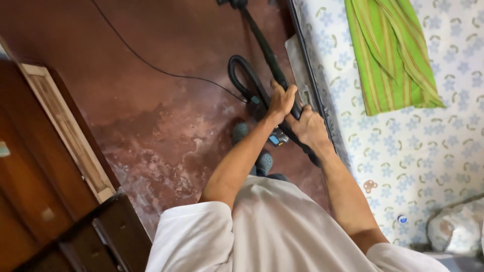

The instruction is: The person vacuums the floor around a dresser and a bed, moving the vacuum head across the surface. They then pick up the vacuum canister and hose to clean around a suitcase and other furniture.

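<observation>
Left hand (281, 100) is clamped around the long black plastic vacuum wand (267, 55), higher up its shaft; right hand (308, 128) grips the same wand lower, toward the body, both fists closed. Wand's long axis runs away from the person over the reddish-brown worn floor (151, 116), along the edge of the mattress in a blue-flowered white sheet (403, 141). No containers visible; a folded green striped cloth (388, 50) lies on the mattress.

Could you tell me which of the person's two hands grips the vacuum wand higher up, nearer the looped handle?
The left hand, gripping the black wand beside the looped handle; the right hand holds lower down.
</observation>
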